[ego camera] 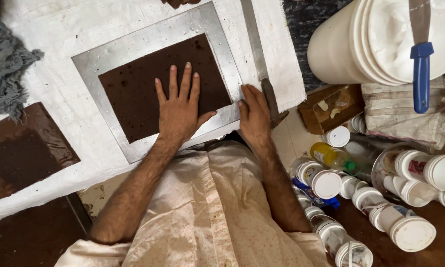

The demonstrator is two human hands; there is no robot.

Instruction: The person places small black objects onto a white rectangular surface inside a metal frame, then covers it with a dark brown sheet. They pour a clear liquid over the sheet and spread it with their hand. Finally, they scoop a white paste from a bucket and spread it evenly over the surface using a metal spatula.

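the left hand [180,111] lies flat, fingers apart, on the brown sheet [133,89] already inside the metal frame [148,42]; the right hand [253,116] pinches the frame corner; the knife [262,74] rests unused.

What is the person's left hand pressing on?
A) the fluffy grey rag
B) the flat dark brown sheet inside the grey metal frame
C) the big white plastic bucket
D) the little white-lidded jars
B: the left hand lies flat, fingers spread, on the flat dark brown sheet framed by the grey metal frame, while the right hand rests at the frame's edge.
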